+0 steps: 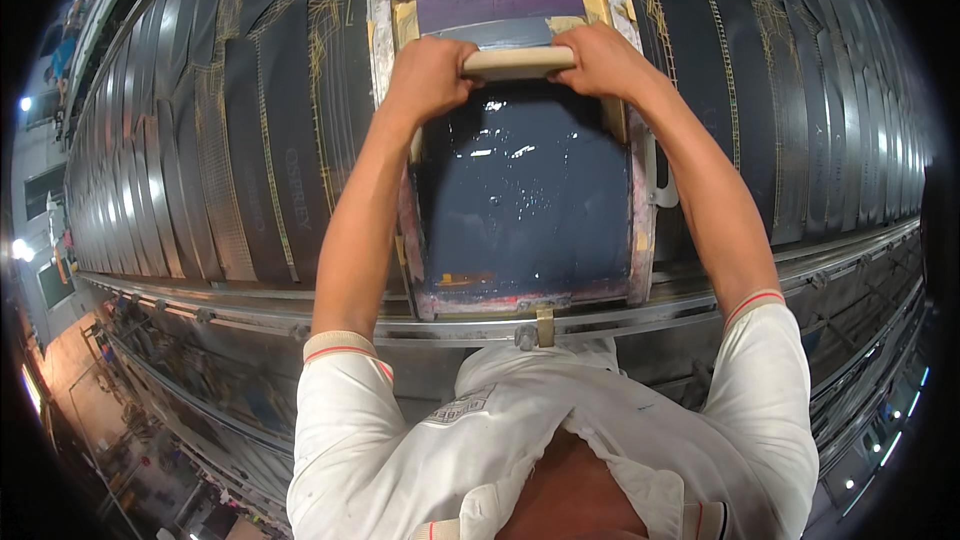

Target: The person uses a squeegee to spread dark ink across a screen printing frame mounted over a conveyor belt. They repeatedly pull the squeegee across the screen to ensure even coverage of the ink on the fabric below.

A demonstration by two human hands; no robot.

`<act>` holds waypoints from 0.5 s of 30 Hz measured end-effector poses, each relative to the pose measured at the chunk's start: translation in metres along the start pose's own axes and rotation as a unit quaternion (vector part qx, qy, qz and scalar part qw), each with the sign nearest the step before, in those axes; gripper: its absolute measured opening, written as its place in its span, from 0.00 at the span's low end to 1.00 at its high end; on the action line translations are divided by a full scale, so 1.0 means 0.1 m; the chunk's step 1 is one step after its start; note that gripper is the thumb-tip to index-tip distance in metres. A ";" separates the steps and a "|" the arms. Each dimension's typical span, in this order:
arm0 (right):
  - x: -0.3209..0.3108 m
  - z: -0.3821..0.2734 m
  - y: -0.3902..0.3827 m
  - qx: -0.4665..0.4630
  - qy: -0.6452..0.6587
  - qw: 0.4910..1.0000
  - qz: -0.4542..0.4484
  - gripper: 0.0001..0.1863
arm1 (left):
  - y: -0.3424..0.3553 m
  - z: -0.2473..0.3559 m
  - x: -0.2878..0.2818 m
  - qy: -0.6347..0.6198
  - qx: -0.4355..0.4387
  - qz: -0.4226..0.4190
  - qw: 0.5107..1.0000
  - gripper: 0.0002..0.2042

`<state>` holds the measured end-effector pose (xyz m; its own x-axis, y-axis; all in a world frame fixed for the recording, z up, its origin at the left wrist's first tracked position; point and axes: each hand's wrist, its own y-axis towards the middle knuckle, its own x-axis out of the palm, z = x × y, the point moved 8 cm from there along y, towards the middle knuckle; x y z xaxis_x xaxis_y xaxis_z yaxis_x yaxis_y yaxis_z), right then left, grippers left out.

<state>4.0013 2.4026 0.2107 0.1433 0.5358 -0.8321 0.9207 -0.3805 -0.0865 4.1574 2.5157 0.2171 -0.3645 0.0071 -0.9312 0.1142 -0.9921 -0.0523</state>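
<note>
A pale wooden-handled squeegee [520, 63] lies crosswise near the far end of a screen-printing frame [641, 240]. My left hand [430, 78] is closed round the left end of its handle, and my right hand [607, 62] grips the right end. Wet dark blue-grey ink [530, 190] coats the mesh on the near side of the squeegee, glossy with small bright reflections. Beyond the handle, a purple strip of mesh [500, 5] shows inside the frame. The squeegee's blade is mostly hidden beneath the handle. Smeared ink stains the frame's edges.
Dark flat cut panels [265, 140] cover the long table left and right of the frame, with yellowish grid marks between them. A metal rail [250, 310] runs along the table's near edge, with a small bracket [545, 327] at the frame. A white handle [662, 180] juts from the frame's right side.
</note>
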 end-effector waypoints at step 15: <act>0.83 -1.23 -2.23 -0.047 -0.006 0.993 0.104 0.16 | -2.43 1.26 0.33 -0.017 0.052 0.115 0.992 0.15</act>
<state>3.8525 2.6245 0.2285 0.3305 0.4440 -0.8329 0.9017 -0.4091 0.1397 4.0010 2.7409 0.2443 -0.3715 -0.2240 -0.9010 0.1025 -0.9744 0.2000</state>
